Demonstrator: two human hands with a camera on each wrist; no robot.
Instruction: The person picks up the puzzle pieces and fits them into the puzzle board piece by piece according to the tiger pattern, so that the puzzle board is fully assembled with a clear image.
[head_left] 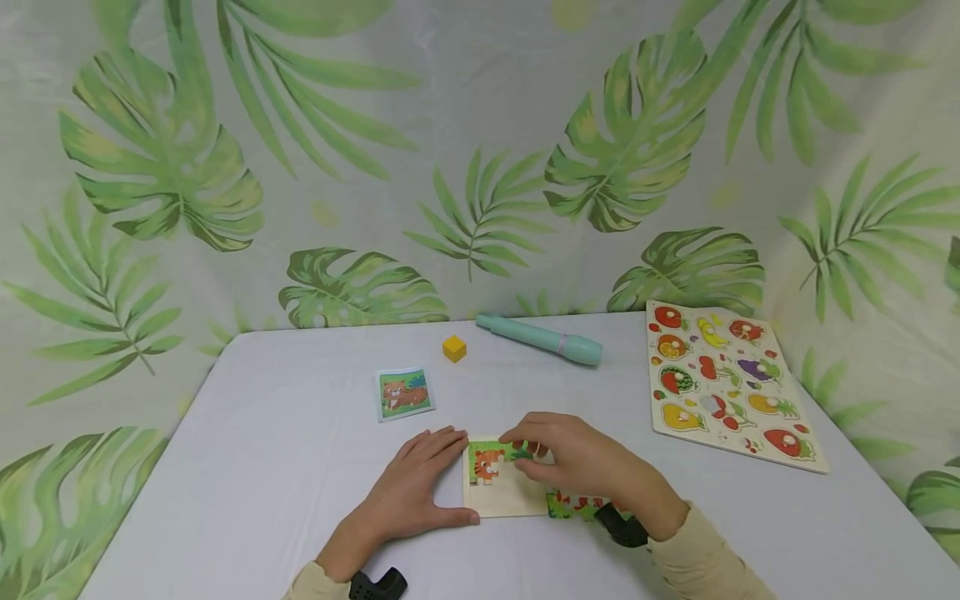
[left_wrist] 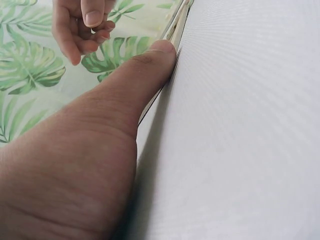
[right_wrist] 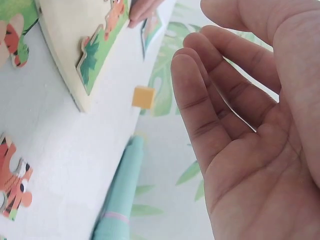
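A person's left hand [head_left: 415, 490] braces a wooden jigsaw tray [head_left: 510, 502], its extended fingers along the upper left side and thumb at the near corner, apparently to stop the board from sliding. The right hand [head_left: 573, 454] hovers over the tray's far right corner, thumb and fingers loosely bent and nothing between them; below it a teal-leaf jigsaw piece [right_wrist: 89, 61] sits along the far edge. Tiger-face pieces [head_left: 487, 467] fill the corner nearest the left fingertips, while the board below both remains bare. Loose jigsaw pieces [head_left: 581, 505] lie under the right wrist, likely for short reaches. Face up beyond the left fingers, a tiger picture card [head_left: 403, 395] probably serves as a guide. Farther from both hands rest a yellow cube [head_left: 454, 348], a mint-green wand [head_left: 540, 339] and a fruit puzzle board [head_left: 723, 383].
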